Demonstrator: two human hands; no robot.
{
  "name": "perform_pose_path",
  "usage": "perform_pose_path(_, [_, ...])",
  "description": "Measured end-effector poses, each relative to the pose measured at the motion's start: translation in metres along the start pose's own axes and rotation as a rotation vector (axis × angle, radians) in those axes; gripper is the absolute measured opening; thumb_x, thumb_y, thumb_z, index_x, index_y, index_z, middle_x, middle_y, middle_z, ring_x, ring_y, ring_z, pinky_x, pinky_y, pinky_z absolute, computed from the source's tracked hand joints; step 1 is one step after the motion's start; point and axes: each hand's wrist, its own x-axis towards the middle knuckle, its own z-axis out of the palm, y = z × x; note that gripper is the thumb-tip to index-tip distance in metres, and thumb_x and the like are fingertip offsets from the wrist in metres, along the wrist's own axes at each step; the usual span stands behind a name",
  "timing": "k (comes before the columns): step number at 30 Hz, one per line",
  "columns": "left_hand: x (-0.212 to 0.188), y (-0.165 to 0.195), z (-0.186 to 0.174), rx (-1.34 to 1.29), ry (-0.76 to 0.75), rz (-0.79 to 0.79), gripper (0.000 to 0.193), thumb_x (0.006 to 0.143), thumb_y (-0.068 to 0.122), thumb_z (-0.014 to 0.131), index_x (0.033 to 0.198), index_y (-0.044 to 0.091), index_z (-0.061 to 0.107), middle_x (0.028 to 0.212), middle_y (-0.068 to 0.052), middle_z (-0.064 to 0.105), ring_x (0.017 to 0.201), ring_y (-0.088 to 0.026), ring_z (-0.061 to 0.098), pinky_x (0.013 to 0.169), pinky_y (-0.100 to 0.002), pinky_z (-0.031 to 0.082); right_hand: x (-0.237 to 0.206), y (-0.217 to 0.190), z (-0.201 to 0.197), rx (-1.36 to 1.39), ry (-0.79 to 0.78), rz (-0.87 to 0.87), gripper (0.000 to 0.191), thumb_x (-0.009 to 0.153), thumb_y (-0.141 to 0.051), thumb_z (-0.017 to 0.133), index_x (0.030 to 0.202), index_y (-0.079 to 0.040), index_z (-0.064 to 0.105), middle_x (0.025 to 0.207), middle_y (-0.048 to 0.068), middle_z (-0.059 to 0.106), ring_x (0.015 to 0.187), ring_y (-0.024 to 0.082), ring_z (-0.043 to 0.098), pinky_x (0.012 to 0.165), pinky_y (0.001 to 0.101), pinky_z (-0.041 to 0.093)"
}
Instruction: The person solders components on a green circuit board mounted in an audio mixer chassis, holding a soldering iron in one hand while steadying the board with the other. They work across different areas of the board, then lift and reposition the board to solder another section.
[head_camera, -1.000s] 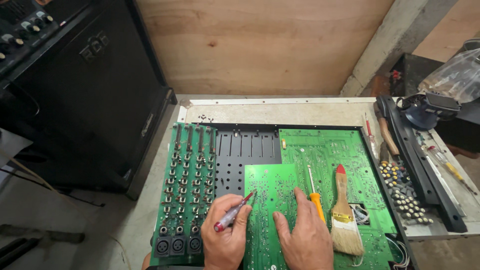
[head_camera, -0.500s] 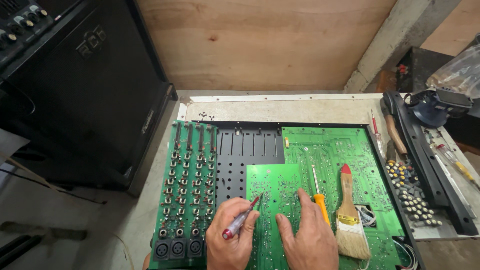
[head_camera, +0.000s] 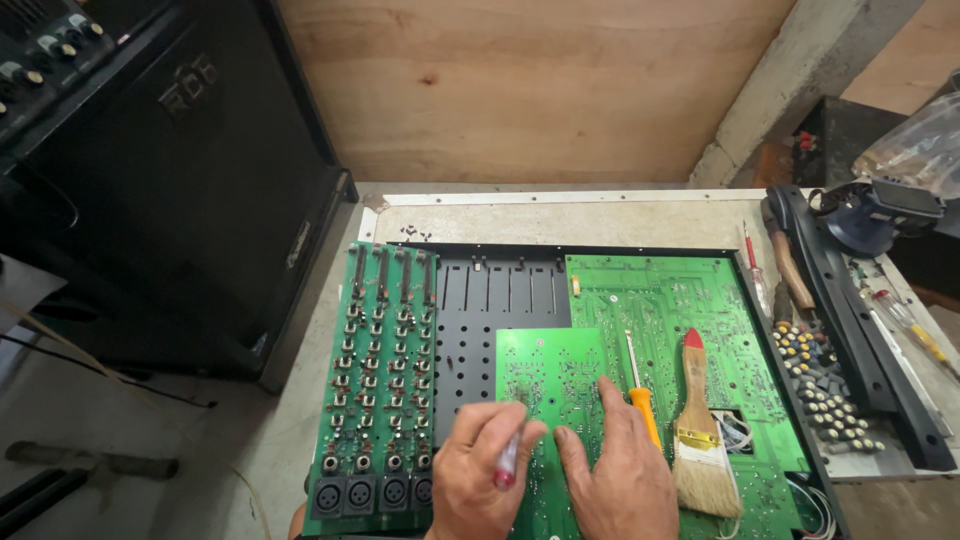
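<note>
Table (head_camera: 560, 215) of pale concrete carries an opened black metal chassis (head_camera: 505, 300). Near its front edge, small green circuit board (head_camera: 552, 385): right hand (head_camera: 622, 480) fingers spread flat, left hand (head_camera: 485, 480) fingers pinching red-tipped pen-like tool (head_camera: 508, 462). Slipping could scratch traces.

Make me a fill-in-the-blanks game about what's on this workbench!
1. The paintbrush has a ____ handle tip.
2. The screwdriver beside it has an ____ handle.
3. The circuit board under the right hand is ____.
4. The left hand holds a ____ tool.

Missing words: red; orange; green; red
</note>
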Motion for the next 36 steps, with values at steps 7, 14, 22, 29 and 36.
perform_pose_path(7, [0.004, -0.002, -0.007, -0.107, 0.113, -0.231, 0.023, 0.086, 0.006, 0.081, 0.106, 0.004, 0.070, 0.102, -0.012, 0.073, 0.085, -0.021, 0.075, 0.073, -0.029, 0.061, 0.001, -0.001, 0.000, 0.002, -0.021, 0.029, 0.080, 0.080, -0.037, 0.074, 0.150, -0.013, 0.045, 0.138, 0.016, 0.059, 0.122, 0.037, 0.059, 0.096, 0.0491, 0.049])
perform_pose_path(14, [-0.002, -0.006, -0.009, -0.154, 0.127, -0.400, 0.022, 0.085, 0.006, 0.080, 0.105, 0.002, 0.070, 0.101, -0.010, 0.078, 0.084, -0.014, 0.076, 0.075, -0.028, 0.061, 0.000, 0.001, 0.001, 0.024, 0.006, -0.011, 0.080, 0.080, -0.037, 0.074, 0.149, -0.010, 0.046, 0.134, 0.017, 0.060, 0.123, 0.037, 0.059, 0.096, 0.0483, 0.049])
perform_pose_path(22, [-0.003, -0.004, -0.010, -0.212, 0.081, -0.420, 0.023, 0.087, 0.006, 0.079, 0.108, 0.002, 0.069, 0.102, -0.010, 0.079, 0.086, -0.015, 0.078, 0.077, -0.028, 0.062, -0.001, 0.000, -0.001, 0.025, 0.002, -0.012, 0.079, 0.079, -0.037, 0.074, 0.149, -0.010, 0.046, 0.134, 0.017, 0.060, 0.123, 0.037, 0.058, 0.096, 0.0486, 0.049])
perform_pose_path(29, [0.001, 0.000, -0.007, -0.213, 0.070, -0.403, 0.020, 0.088, 0.005, 0.078, 0.106, 0.002, 0.069, 0.103, -0.010, 0.079, 0.087, -0.016, 0.078, 0.076, -0.028, 0.062, 0.000, 0.000, -0.002, 0.018, 0.007, -0.012, 0.080, 0.079, -0.036, 0.074, 0.149, -0.011, 0.046, 0.133, 0.017, 0.061, 0.123, 0.037, 0.059, 0.097, 0.0484, 0.050])
perform_pose_path(36, [0.005, -0.001, -0.007, -0.145, 0.039, -0.325, 0.018, 0.089, 0.005, 0.076, 0.104, 0.002, 0.067, 0.104, -0.011, 0.077, 0.087, -0.017, 0.077, 0.076, -0.029, 0.062, 0.000, -0.001, -0.002, 0.014, -0.005, -0.006, 0.080, 0.079, -0.036, 0.074, 0.149, -0.011, 0.046, 0.133, 0.017, 0.060, 0.122, 0.037, 0.059, 0.096, 0.0487, 0.050])
